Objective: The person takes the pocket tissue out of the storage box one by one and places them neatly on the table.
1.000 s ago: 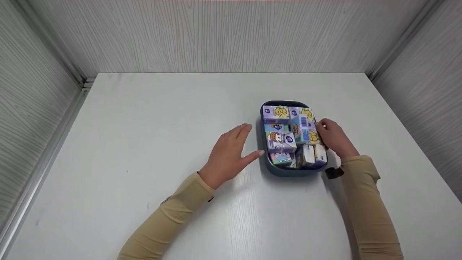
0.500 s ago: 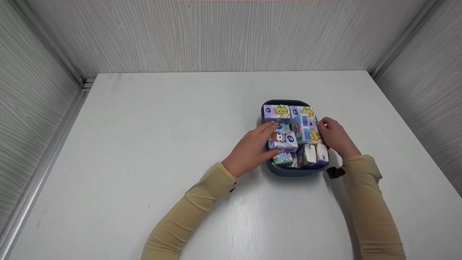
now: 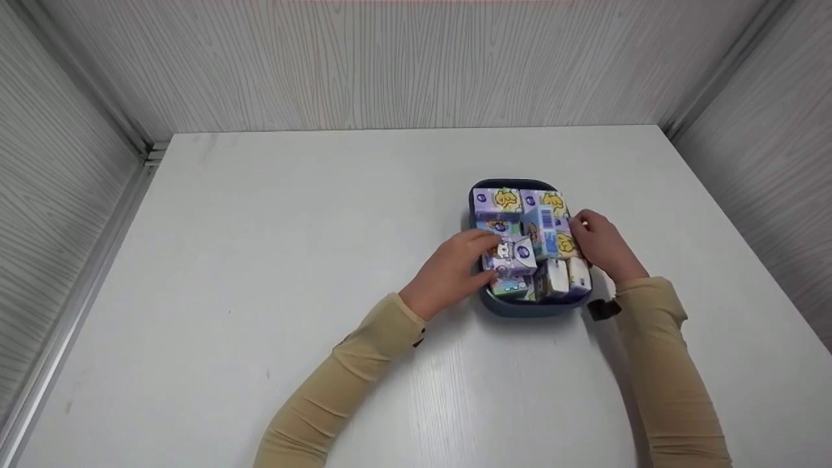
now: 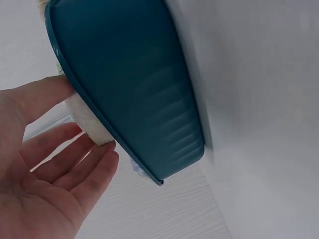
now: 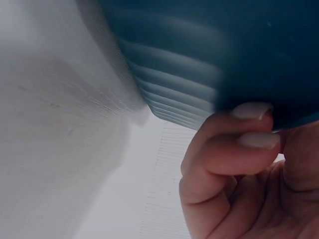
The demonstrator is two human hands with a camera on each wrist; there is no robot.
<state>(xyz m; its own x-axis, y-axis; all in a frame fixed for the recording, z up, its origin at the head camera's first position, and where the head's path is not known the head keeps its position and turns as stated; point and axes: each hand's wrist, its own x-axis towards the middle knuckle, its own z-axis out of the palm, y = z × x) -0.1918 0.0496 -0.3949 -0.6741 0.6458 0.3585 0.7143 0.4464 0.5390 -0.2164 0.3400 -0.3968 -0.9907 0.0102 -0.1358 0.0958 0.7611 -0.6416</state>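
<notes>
A dark teal plastic bin (image 3: 530,311) stands on the right half of the table, filled with several small printed tissue packs. My left hand (image 3: 448,272) reaches over its left rim and grips a purple tissue pack (image 3: 518,255) lying on top, thumb at the near end and fingers at the far end. In the left wrist view, the pale end of that tissue pack (image 4: 88,121) shows between thumb and fingers, beside the bin wall (image 4: 124,74). At the right side, my right hand (image 3: 606,248) pinches the rim, curled fingers (image 5: 239,154) against the outer wall.
A blue tissue pack (image 3: 546,233) stands upright among the others, right of the gripped one. Wood-grain panels (image 3: 416,65) enclose the white table (image 3: 292,214) at the back and both sides.
My left hand has moved right from beside the bin to over its left rim and closed on the purple tissue pack. The right hand stays at the rim.
</notes>
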